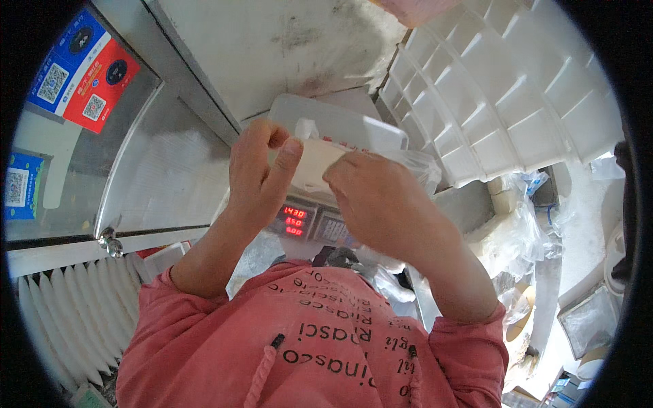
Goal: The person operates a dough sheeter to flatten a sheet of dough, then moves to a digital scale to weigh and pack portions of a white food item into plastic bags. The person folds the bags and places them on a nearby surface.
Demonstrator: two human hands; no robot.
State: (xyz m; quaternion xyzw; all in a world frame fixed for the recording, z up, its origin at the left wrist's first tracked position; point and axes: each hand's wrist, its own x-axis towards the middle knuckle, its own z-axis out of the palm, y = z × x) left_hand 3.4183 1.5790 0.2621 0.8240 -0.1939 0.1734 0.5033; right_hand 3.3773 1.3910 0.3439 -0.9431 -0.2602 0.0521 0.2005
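A pale, flat-sided item in a clear plastic bag (319, 163) rests on a digital scale (294, 223) with lit red digits. My left hand (268, 173), fingers curled and thumb raised, is at the bag's left edge; whether it pinches the plastic cannot be told. My right hand (375, 199) is bent over the bag's right side, its fingertips closed together and partly hidden behind its back. Loose clear plastic (421, 168) spreads out beyond the right hand. A translucent plastic tub (347, 120) with red writing lies behind the bag.
A white ribbed plastic crate (490, 97) leans at the upper right. Left stands a glass-fronted cabinet (168, 168) bearing printed code stickers. Crumpled clear bags (515, 239) hang at the right, and a white slatted rack (76, 316) is at the lower left.
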